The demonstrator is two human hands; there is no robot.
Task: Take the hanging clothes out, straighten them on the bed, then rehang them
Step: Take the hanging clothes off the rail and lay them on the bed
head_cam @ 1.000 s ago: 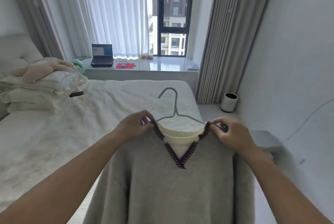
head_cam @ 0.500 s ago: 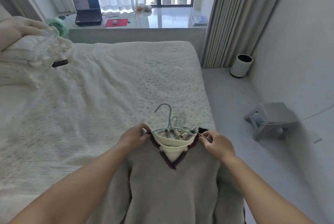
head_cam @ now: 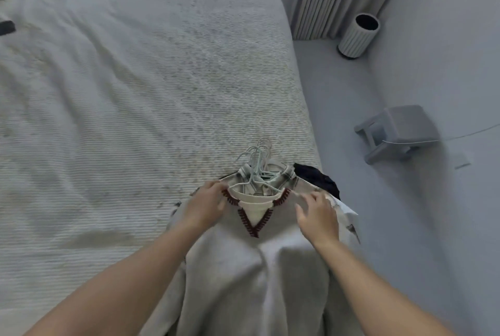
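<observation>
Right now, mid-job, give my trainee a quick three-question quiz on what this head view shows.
1. True or false: the grey sweater lies on top of other hangered clothes at the bed's corner.
2. Which hand grips the sweater's collar? A) left hand B) right hand C) neither
3. Fill in: the sweater's V-neck trim is dark ____.

Key:
1. True; a plaid garment and several hanger hooks show beneath it.
2. A; the right hand hovers with fingers spread.
3. Red.
</observation>
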